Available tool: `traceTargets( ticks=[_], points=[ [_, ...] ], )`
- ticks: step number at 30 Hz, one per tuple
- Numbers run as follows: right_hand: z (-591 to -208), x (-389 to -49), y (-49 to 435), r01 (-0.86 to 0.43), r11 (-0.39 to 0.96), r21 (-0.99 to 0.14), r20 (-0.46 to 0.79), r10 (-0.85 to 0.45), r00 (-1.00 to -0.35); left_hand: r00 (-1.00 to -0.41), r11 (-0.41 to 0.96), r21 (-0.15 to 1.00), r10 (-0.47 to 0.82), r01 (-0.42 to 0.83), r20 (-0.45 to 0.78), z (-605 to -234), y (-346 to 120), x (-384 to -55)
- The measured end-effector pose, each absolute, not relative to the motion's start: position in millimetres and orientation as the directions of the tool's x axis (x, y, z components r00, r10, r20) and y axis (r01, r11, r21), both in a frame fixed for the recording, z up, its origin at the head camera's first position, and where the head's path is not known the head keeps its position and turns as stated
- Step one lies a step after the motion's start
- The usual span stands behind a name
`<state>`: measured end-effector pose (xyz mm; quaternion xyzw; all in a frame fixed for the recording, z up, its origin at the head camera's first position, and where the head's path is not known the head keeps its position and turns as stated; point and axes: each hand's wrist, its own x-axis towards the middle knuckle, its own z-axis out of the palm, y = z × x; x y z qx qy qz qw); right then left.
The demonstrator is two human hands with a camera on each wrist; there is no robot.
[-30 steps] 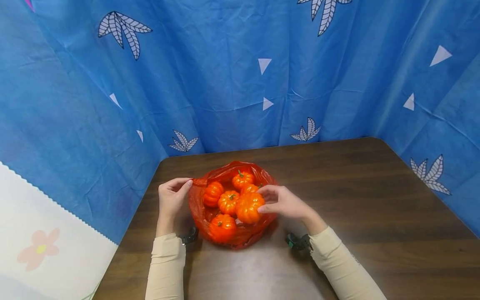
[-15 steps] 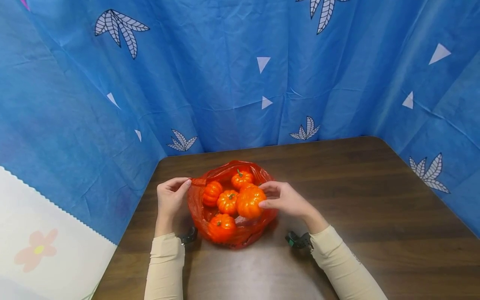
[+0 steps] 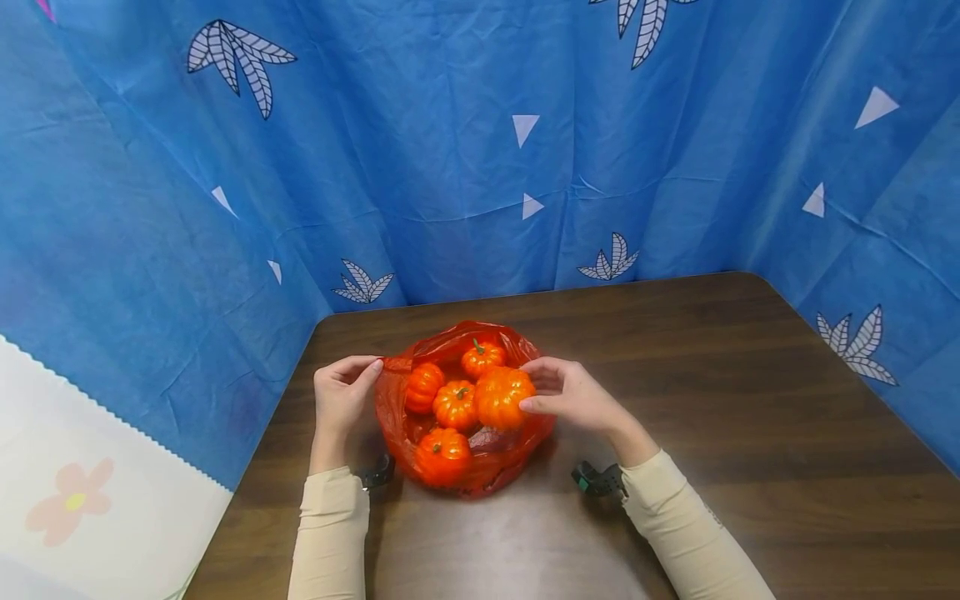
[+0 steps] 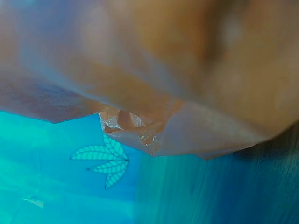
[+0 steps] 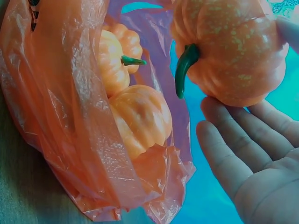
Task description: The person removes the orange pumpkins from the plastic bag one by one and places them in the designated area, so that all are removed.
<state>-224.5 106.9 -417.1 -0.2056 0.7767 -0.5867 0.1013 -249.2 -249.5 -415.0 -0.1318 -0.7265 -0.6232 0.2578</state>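
Note:
A red plastic bag [image 3: 392, 412] stands on the table, its mouth facing up. Several small orange pumpkins [image 3: 454, 406] lie inside it. My left hand [image 3: 341, 402] pinches the bag's left rim between thumb and fingers. Over the right part of the mouth, my right hand [image 3: 576, 402] holds a shiny orange pumpkin [image 3: 501, 400] from its right side. The right wrist view shows that pumpkin [image 5: 233, 51] with its curved green stem, gripped by the fingertips beside the bag [image 5: 70, 116]. In the left wrist view, the blurred bag film [image 4: 140, 70] covers most of the frame.
The dark wooden table [image 3: 690, 358] extends to the right and behind the bag. Blue curtains [image 3: 465, 167] with leaf prints hang around its back and sides. A black wrist strap [image 3: 596, 482] sits at the right wrist, with another strap [image 3: 378, 473] at the left.
My right hand has lifted the pumpkin slightly, up and toward the back of the bag. It now hides the pumpkin seen behind it before. My left hand keeps its pinch on the rim.

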Motion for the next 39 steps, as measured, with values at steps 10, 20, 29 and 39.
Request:
traceTargets(
  ticks=[10, 20, 29, 39],
  points=[
    [-418.4, -226.4, 108.3, -0.170, 0.251, -0.953, 0.052, -0.417, -0.907, -0.850, 0.198, 0.852, -0.125, 0.484, 0.512, -416.8, -250.1, -250.6],
    [-419.3, -226.2, 108.6, -0.182, 0.246, -0.952, 0.066, -0.417, -0.907, -0.855, 0.196, 0.858, -0.128, 0.475, 0.502, -414.8, -249.4, -248.7],
    [-419.2, -226.5, 109.7, -0.191, 0.231, -0.954, 0.086, -0.401, -0.912, -0.854, 0.208, 0.856, -0.130, 0.474, 0.505, -414.1, -249.3, -248.7],
    [-417.4, -226.1, 110.0, -0.196, 0.210, -0.958, 0.100, -0.395, -0.913, -0.856, 0.203, 0.857, -0.123, 0.474, 0.503, -413.6, -249.4, -248.3]
  ],
)
